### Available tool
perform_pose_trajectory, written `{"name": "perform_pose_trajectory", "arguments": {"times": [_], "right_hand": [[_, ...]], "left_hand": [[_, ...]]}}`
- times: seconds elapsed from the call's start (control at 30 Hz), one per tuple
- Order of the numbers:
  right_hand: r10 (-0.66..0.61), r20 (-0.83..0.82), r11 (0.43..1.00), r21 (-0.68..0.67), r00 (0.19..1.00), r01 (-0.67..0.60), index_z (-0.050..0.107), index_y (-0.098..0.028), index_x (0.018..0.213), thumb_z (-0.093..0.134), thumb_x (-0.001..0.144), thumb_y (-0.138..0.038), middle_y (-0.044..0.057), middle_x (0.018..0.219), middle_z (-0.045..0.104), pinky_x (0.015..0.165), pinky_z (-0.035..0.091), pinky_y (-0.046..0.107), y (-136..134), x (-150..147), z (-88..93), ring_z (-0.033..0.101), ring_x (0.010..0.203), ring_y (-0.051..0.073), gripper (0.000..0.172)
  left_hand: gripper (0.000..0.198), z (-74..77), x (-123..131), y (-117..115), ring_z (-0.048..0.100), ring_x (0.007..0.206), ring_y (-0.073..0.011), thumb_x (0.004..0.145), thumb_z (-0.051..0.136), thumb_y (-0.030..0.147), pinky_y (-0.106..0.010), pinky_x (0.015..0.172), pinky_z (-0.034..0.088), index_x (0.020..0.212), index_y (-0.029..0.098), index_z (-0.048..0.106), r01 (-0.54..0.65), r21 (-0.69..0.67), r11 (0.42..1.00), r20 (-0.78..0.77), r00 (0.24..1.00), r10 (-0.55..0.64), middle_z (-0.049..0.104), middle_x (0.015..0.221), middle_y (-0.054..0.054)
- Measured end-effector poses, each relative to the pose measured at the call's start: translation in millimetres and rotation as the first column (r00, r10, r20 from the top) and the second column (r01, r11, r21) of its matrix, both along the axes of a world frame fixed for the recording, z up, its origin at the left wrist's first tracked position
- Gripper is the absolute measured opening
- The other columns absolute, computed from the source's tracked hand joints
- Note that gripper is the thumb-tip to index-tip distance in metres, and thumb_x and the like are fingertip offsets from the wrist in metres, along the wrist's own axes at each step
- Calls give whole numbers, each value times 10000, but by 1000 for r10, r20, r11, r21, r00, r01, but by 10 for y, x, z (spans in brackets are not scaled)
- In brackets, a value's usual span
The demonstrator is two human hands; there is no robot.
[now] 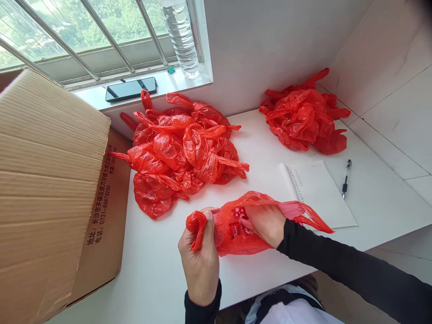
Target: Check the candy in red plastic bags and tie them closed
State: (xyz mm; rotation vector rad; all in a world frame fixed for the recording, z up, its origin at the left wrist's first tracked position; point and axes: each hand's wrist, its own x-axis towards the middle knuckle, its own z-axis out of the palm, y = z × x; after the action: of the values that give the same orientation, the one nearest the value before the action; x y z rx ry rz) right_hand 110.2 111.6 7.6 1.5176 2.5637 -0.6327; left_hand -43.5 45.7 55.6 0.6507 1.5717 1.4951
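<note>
My left hand is closed round a bunched handle of a thin red plastic bag near the table's front edge. My right hand reaches into the mouth of that bag, wrist bent, with most of its fingers hidden by the bag and the back of the hand. Beside those fingers lie small red wrapped packets, one with a white pattern. Whether the right hand grips any of them cannot be seen. The bag's other handle trails to the right, over the notepad's lower edge.
Tied red bags are heaped at the back left, and more red bags at the back right. A notepad and pen lie right. A large cardboard box stands left. The windowsill bears a phone and water bottle.
</note>
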Motion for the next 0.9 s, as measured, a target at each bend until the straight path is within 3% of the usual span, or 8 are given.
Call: {"name": "perform_pose_trajectory", "arguments": {"times": [0.2, 0.4, 0.6, 0.73, 0.9], "right_hand": [[31, 34, 999, -10, 999, -31, 662, -158, 992, 563, 986, -319, 129, 998, 734, 752, 445, 345, -3, -11, 17, 688, 890, 285, 189], [84, 105, 996, -23, 991, -82, 653, -159, 986, 516, 1010, -212, 88, 759, 738, 540, 330, 326, -43, -90, 92, 709, 657, 263, 149], [76, 140, 997, 16, 987, -79, 640, -107, 1083, 639, 970, -354, 122, 805, 754, 542, 358, 353, -52, -137, 1, 725, 708, 321, 271], [86, 143, 996, 18, 986, -89, 638, -124, 1049, 611, 954, -276, 111, 782, 751, 535, 353, 357, -80, -128, -16, 730, 702, 317, 181], [99, 121, 994, 23, 988, -102, 598, -188, 1127, 537, 985, -238, 62, 763, 742, 514, 311, 351, -127, -154, 86, 731, 663, 309, 162]], "left_hand": [[248, 3, 2, 13, 704, 840, -190, 906, 749, 398, -247, 725, 574, 1054, 203, 783, -9, -1, 1000, 18, 1000, 10, 747, 916, -31], [221, 8, -4, 0, 696, 839, -175, 924, 732, 387, -228, 723, 566, 1059, 219, 783, 0, 10, 1000, 13, 1000, 0, 731, 883, -13], [216, 13, -9, -24, 696, 859, -179, 922, 733, 389, -223, 718, 568, 1063, 231, 781, 8, 3, 1000, 29, 1000, -8, 730, 876, -9], [226, -3, -11, -7, 695, 860, -180, 913, 743, 389, -232, 742, 568, 1064, 225, 782, 6, 10, 1000, 28, 1000, -7, 732, 885, -10], [232, -19, -9, 11, 685, 863, -177, 909, 747, 391, -224, 748, 557, 1059, 217, 775, -1, 5, 1000, 27, 1000, 0, 717, 861, -4]]}}
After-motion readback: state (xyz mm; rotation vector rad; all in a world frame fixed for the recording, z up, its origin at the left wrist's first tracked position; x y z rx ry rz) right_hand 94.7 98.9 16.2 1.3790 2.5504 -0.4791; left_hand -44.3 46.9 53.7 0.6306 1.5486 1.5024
